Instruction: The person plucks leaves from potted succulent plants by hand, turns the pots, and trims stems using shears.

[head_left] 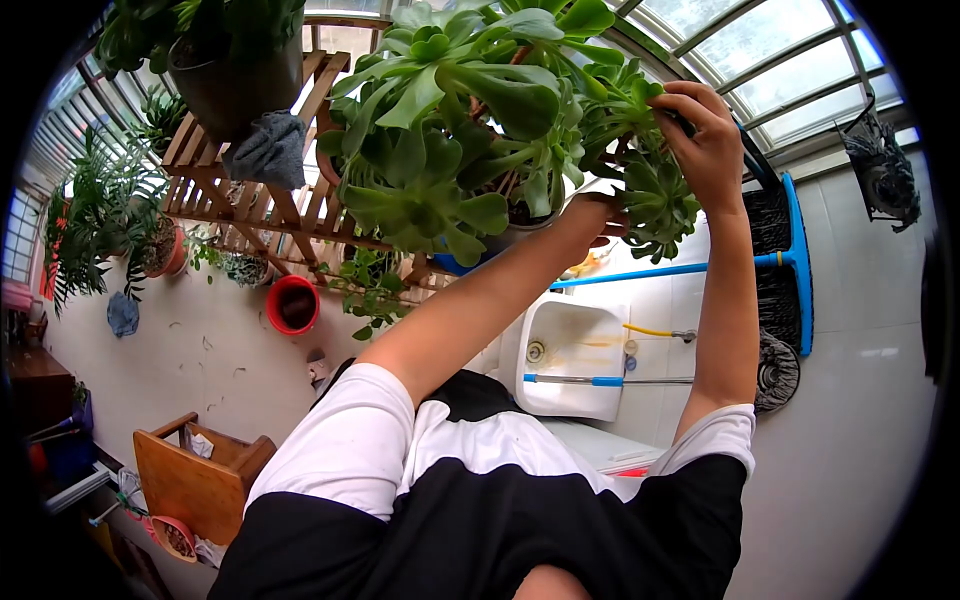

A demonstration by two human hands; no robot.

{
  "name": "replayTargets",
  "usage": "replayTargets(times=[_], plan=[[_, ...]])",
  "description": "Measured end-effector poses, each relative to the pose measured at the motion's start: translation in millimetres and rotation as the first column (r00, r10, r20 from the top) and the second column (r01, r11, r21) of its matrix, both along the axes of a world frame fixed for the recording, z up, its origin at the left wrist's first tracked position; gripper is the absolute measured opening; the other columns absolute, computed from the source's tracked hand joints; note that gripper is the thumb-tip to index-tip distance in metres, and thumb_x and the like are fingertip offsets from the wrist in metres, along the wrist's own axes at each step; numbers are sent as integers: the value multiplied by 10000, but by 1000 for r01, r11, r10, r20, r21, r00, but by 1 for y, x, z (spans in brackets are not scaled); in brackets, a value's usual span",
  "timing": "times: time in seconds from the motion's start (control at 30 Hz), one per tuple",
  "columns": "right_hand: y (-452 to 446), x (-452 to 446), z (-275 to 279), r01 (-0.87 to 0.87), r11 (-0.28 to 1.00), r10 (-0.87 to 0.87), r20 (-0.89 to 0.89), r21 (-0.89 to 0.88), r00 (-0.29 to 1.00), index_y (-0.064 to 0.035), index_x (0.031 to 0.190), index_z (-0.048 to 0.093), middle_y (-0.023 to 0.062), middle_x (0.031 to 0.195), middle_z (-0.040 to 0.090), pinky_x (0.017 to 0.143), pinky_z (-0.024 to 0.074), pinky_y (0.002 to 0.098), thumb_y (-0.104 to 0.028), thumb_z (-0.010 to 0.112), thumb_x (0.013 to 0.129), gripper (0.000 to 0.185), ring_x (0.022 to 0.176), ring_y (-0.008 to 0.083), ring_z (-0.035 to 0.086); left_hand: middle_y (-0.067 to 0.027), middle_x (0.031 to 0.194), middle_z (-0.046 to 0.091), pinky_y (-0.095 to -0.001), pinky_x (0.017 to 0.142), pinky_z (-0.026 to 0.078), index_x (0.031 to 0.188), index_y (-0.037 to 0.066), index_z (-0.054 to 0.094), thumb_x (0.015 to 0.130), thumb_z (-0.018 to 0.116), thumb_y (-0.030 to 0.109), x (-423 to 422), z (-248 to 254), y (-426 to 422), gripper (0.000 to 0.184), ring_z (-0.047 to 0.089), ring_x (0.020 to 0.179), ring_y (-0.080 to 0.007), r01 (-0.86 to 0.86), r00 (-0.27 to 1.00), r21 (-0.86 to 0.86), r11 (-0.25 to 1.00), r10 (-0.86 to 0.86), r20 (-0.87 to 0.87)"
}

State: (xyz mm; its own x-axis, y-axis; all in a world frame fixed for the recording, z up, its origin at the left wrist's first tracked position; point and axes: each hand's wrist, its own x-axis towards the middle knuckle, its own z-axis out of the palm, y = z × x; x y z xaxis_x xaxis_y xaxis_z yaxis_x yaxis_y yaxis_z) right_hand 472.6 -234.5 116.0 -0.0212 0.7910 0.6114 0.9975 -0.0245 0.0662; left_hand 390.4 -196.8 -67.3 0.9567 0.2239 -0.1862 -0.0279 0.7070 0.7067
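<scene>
right hand: thumb and forefinger drawn together on the edge of a small leaf at the outer right side of the succulent; the remaining fingers are curled, touching nothing visible. left hand: reaches in low, beside the hanging rosette; its fingertips pass partly behind foliage, so whether they are closed on a stem cannot be told.

handling, in the inspector's judgement: the pinch should remain light, since fleshy leaves of this kind bruise and snap readily. contact nearer the leaf base than the tip would be sounder. the lower hand would serve best as a support under the branch, so that no pull reaches the main stem. the left forearm passes close by the grey pot and should be held off its rim.

location: the succulent stands at the right end of the wooden rack, spreading beyond that end; what bears its pot is hidden. towards the rack's upper left corner is a dark pot, with a grey cloth hanging just below it.

further out: a red bucket on the floor below the rack's front edge; a white basin below the hands, a blue-headed broom to its right.
</scene>
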Motion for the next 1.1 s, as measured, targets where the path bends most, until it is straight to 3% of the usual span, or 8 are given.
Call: replayTargets(times=[0.13,0.6,0.73,0.8,0.9,1.0,1.07,1.1], plan=[[0,-6,-2,-34,999,35,-78,9,996,-139,949,763,9,1042,687,837,522,328,-114,729,787,167,994,221,646,-4,1067,661,-293,740,432,1244,201,552,1000,423,235,13,11,10,278,626,915,-98,-122,980,-175,977,91,-175],[-10,-23,-10,-96,992,102,-71,83,992,-179,886,756,-23,995,671,777,536,348,-79,707,753,173,978,211,621,-18,931,652,-212,502,369,1194,139,582,967,513,169,20,29,15,240,557,699,-64,-359,903,-311,880,411,121],[-12,-25,-12,-83,993,90,-78,87,993,-180,875,755,-25,1000,665,784,536,359,-79,705,751,168,999,212,617,-23,893,649,-189,434,351,1180,121,590,957,539,151,14,-1,12,230,537,638,-54,-357,926,-198,913,374,56],[-12,-24,-12,-93,990,100,-73,103,992,-178,870,755,-21,1014,659,789,535,361,-80,704,752,162,1006,215,616,0,688,587,-215,385,295,1012,74,655,923,592,134,10,-15,13,124,423,444,-68,-316,927,-81,945,289,-240],[-12,-25,-14,-91,992,100,-100,89,990,-170,869,754,-10,1040,653,810,531,367,-78,703,755,155,1029,224,609,-7,653,568,-223,416,287,936,36,655,916,648,185,-42,-26,6,150,407,470,-57,12,996,281,960,13,-85],[-12,-26,-15,-127,987,136,-80,102,988,-166,874,752,10,1054,652,830,526,373,-75,707,751,160,1044,242,603,-27,755,650,-314,484,470,849,52,670,942,635,396,-89,-19,-8,358,556,540,-130,443,891,620,648,-244,-382],[-13,-31,-17,-138,986,147,-89,94,985,-164,875,752,22,1068,651,841,523,375,-73,707,748,162,1055,252,600,-59,934,675,-391,719,535,884,74,692,902,667,358,-131,3,-16,286,648,784,-204,216,964,965,-147,-128,-235],[-13,-32,-17,-144,986,151,-91,83,984,-161,876,751,34,1083,649,851,520,378,-72,708,745,164,1066,261,597,-74,1017,661,-433,863,483,880,84,694,871,665,313,-147,11,-18,231,626,935,-238,47,991,934,-354,-102,-88]])
